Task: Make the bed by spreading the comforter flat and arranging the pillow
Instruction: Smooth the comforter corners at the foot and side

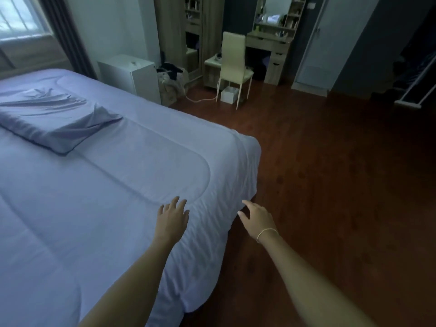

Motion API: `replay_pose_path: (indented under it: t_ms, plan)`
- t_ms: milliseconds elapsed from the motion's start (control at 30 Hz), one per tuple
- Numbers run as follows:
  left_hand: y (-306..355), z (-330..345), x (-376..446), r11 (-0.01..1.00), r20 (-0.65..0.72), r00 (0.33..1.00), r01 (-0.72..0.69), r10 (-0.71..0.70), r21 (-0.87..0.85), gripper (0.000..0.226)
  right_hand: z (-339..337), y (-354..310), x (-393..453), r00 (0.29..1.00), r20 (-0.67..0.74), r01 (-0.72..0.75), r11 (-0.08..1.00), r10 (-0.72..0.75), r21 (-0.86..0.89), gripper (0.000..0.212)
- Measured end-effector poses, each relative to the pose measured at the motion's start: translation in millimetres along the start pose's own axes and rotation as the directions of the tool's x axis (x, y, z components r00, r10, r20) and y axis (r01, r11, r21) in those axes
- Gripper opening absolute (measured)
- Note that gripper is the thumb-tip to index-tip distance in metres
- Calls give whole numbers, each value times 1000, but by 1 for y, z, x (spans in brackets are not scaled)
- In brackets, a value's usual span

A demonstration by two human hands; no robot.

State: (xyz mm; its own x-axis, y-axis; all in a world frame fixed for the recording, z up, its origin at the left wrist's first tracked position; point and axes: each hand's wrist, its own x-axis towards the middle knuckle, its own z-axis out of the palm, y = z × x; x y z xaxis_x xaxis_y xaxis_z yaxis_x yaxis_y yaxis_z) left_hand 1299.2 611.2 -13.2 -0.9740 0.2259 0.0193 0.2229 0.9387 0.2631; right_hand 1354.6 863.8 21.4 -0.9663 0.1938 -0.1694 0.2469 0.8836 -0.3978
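Observation:
A pale lavender comforter point(113, 180) lies spread over the bed, smooth on top and draped over the near right edge with fine wrinkles. A flat pillow point(54, 119) in a matching lavender case rests on the comforter at the upper left, its cover creased. My left hand point(173, 218) lies flat, fingers straight, on the comforter near the bed's right edge. My right hand point(256, 219), with a thin band on the wrist, hovers with spread fingers just beside the hanging edge of the comforter, over the floor, holding nothing.
Dark wooden floor point(330, 185) stretches to the right of the bed. A white cabinet point(132, 74) stands by the bed's far corner, with a clothes pile point(171, 77) beside it. Farther back are a cream chair point(233, 64), a dressing table point(271, 43) and a door point(330, 43).

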Motion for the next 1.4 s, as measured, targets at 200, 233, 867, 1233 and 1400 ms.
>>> replay_pose_path:
  t_ms: [200, 233, 867, 1233, 1400]
  plan:
    - [28, 26, 83, 999, 29, 998, 54, -54, -3, 39, -21, 19, 112, 993, 92, 78, 997, -79, 10, 56]
    - [28, 32, 102, 997, 34, 996, 78, -78, 2, 40, -23, 22, 136, 990, 100, 94, 995, -95, 16, 56]
    - [101, 102, 466, 965, 103, 962, 259, -253, -49, 46, -94, 86, 536, 957, 253, 176, 976, -140, -129, 72]
    - [125, 195, 582, 795, 180, 789, 604, -587, -58, 65, -45, 114, 768, 824, 542, 337, 913, -167, -231, 85]
    - [175, 245, 597, 740, 257, 713, 673, -653, 13, 90, -3, 146, 820, 727, 682, 415, 840, -76, -349, 90]
